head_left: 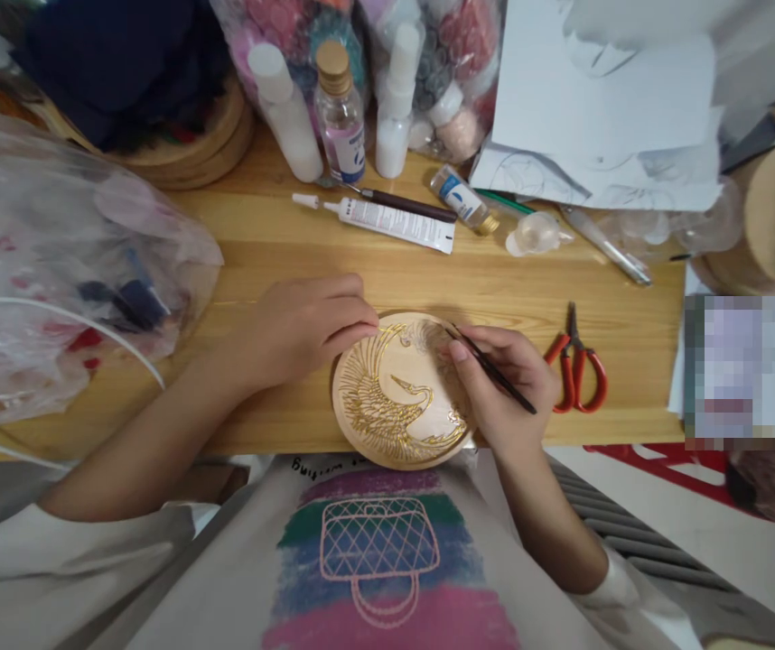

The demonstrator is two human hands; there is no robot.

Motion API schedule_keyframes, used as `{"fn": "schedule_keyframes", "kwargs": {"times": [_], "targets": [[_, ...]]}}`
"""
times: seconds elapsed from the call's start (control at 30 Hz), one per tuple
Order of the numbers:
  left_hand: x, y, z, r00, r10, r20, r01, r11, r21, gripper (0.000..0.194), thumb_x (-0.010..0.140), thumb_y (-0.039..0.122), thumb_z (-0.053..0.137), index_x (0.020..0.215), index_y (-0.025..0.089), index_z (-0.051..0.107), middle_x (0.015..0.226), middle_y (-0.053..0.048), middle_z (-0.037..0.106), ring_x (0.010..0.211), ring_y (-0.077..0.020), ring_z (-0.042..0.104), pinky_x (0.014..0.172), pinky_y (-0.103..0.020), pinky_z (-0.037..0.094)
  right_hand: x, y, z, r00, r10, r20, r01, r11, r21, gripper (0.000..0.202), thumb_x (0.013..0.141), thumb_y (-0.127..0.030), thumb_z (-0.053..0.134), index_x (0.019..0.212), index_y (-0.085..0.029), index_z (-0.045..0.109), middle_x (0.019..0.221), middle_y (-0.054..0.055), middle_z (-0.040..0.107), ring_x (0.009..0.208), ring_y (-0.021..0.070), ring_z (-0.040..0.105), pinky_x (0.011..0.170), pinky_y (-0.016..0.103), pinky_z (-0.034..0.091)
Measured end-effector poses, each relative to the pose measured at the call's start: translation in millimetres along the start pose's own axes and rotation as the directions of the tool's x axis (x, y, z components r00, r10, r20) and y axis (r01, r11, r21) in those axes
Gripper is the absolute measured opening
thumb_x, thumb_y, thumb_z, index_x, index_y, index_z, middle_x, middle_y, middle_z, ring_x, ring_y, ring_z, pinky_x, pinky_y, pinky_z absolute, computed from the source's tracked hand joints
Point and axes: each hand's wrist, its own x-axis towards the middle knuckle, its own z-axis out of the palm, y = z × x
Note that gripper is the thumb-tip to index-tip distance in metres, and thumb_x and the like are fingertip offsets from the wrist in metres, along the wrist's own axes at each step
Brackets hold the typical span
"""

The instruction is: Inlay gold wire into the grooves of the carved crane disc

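Observation:
A round wooden plate [406, 366] lies at the table's front edge. Raised gold wire lines on it form a crane with a spread wing; thin drawn lines show near its upper right. My right hand [506, 384] is closed around slim black tweezers [499, 375], whose tips point at the plate's upper right. The fingers of my left hand [299, 329] are pressed together, fingertips at the plate's upper left rim. Whatever they pinch, if anything, is too small to make out.
Red-handled pliers [577, 361] lie right of my right hand. Behind are a white glue tube [397, 224], a dark-handled tool [407, 204], small bottles [340, 117] and papers [604, 99]. A clear plastic bag [76, 262] fills the left side, with a white cable across it.

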Motion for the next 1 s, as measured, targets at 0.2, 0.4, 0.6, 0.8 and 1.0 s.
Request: {"fn": "schedule_keyframes", "kwargs": {"times": [0.2, 0.4, 0.6, 0.8, 1.0], "targets": [[1, 0, 3.4, 0.999, 0.039, 0.002, -0.039, 0.998, 0.047, 0.04, 0.104, 0.037, 0.035, 0.099, 0.025, 0.072, 0.096, -0.004, 0.066, 0.084, -0.0202, 0.061, 0.069, -0.031, 0.042, -6, 2, 1, 1.0, -0.004, -0.002, 0.004, 1.0, -0.026, 0.016, 0.085, -0.02, 0.073, 0.1, -0.025, 0.07, 0.086, 0.001, 0.079, 0.074, 0.0143, 0.076, 0.07, 0.026, 0.063], [4, -3, 4.2, 0.996, 0.085, 0.002, -0.085, 0.996, 0.041, 0.04, 0.104, 0.036, 0.034, 0.098, 0.023, 0.071, 0.095, -0.005, 0.064, 0.084, -0.0192, 0.06, 0.071, -0.029, 0.042, -9, 8, 1, 0.997, -0.071, 0.003, 0.071, 0.997, -0.01, 0.022, 0.086, -0.016, 0.072, 0.105, -0.027, 0.07, 0.087, -0.002, 0.078, 0.076, 0.0103, 0.074, 0.071, 0.021, 0.061], [5, -8, 5.2, 0.993, 0.107, -0.038, -0.109, 0.993, -0.038, 0.033, 0.103, 0.033, 0.04, 0.098, 0.022, 0.07, 0.093, -0.003, 0.063, 0.08, -0.0167, 0.058, 0.069, -0.028, 0.042, -10, 9, 2, 0.997, -0.078, -0.004, 0.078, 0.995, -0.055, 0.019, 0.087, -0.02, 0.071, 0.105, -0.026, 0.069, 0.085, -0.001, 0.077, 0.073, 0.0118, 0.073, 0.067, 0.024, 0.061], [7, -12, 6.4, 0.988, 0.137, -0.073, -0.145, 0.984, -0.108, 0.03, 0.102, 0.034, 0.044, 0.096, 0.021, 0.071, 0.091, -0.004, 0.062, 0.078, -0.0158, 0.057, 0.068, -0.027, 0.044, -10, 9, 2, 0.997, -0.077, -0.005, 0.077, 0.995, -0.069, 0.017, 0.087, -0.021, 0.071, 0.103, -0.026, 0.07, 0.085, -0.001, 0.077, 0.072, 0.0123, 0.072, 0.065, 0.024, 0.06], [9, -13, 4.1, 0.996, 0.089, -0.03, -0.093, 0.984, -0.153, 0.033, 0.101, 0.038, 0.042, 0.095, 0.023, 0.07, 0.09, -0.005, 0.061, 0.078, -0.0167, 0.057, 0.07, -0.028, 0.046, -11, 10, 2, 0.998, -0.069, -0.006, 0.068, 0.994, -0.083, 0.016, 0.088, -0.024, 0.071, 0.103, -0.026, 0.07, 0.085, -0.001, 0.076, 0.073, 0.0129, 0.072, 0.065, 0.025, 0.061]]}}
